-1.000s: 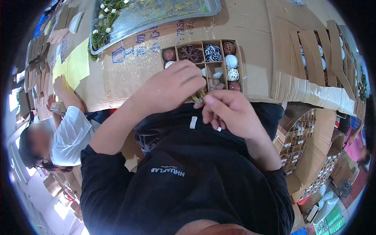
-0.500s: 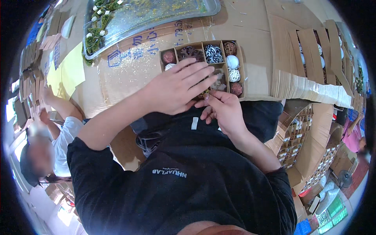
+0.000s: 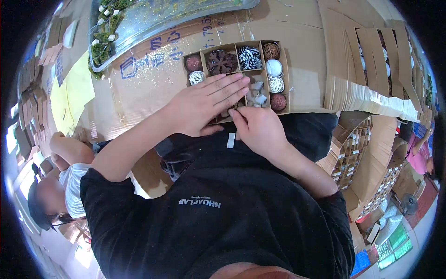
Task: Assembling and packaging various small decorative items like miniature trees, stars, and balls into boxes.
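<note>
A cardboard box (image 3: 291, 76) divided into compartments lies on the cardboard-covered table in front of me. It holds a brown snowflake ornament (image 3: 222, 62), a black-and-white striped ball (image 3: 250, 56), a white ball (image 3: 274, 68), twine balls and glittery balls. My left hand (image 3: 204, 104) lies flat over the box's near-left compartments, fingers stretched out and covering what is under them. My right hand (image 3: 260, 128) is at the box's near edge, its fingertips pinched on a small brownish piece (image 3: 239, 106) that is mostly hidden.
A clear tray (image 3: 153, 18) with green sprigs sits at the far left, next to yellow paper (image 3: 69, 93). Stacked flat cardboard dividers (image 3: 367, 74) lie at the right. Filled boxes (image 3: 353, 153) stand below the table. Another person (image 3: 55, 186) sits at the lower left.
My left hand went from curled beside the right hand to lying flat across the box. My right hand moved up to the box's near edge.
</note>
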A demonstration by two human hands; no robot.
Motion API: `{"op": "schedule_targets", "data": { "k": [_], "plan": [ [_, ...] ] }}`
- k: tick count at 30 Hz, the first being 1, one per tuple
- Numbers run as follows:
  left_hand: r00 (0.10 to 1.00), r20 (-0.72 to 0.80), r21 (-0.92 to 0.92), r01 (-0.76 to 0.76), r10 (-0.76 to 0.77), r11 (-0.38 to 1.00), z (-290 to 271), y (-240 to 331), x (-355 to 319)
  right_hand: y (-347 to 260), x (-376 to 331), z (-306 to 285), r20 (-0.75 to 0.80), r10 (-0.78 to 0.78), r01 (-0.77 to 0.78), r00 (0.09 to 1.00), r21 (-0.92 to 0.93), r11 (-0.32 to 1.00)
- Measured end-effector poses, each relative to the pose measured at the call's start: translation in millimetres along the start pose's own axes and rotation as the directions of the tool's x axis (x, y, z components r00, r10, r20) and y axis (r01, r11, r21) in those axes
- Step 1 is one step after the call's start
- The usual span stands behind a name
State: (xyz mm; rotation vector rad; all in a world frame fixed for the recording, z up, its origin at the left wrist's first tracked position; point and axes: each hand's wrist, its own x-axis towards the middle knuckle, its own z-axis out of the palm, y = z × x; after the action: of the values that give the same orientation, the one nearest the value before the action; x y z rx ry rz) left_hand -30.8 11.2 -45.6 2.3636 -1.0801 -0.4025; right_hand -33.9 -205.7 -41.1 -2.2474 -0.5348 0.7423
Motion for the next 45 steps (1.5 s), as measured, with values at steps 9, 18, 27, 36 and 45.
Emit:
{"op": "schedule_targets", "data": {
  "k": [9, 18, 27, 36, 45],
  "plan": [
    [0.98, -0.113, 0.079, 0.172, -0.163, 0.982, 14.9, 35.1, -8.1, 1.1, 0.8, 4.0, -0.172, -0.046, 0.02, 0.984, -0.149, 0.989],
    [0.928, -0.3, 0.226, 0.294, -0.221, 0.929, 43.9, 28.0, -8.4, -14.9, -2.0, -19.8, -0.123, -0.138, 0.122, 0.983, -0.127, 0.984],
    [0.944, -0.284, 0.141, 0.213, -0.166, 0.967, 41.1, 21.6, -11.3, 6.2, 33.2, -67.6, 0.081, -0.296, 0.293, 0.952, -0.531, 0.795],
    [0.932, -0.32, 0.137, 0.222, -0.169, 0.965, 42.3, 20.4, -12.1, 3.1, 35.3, -63.2, 0.243, -0.137, 0.275, 0.96, -0.749, 0.603],
    [0.949, -0.274, 0.171, 0.206, -0.155, 0.963, 39.7, 21.5, -10.6, 10.9, 28.7, -43.9, 0.053, -0.236, 0.2, 0.97, -0.728, 0.655]
  ]
}}
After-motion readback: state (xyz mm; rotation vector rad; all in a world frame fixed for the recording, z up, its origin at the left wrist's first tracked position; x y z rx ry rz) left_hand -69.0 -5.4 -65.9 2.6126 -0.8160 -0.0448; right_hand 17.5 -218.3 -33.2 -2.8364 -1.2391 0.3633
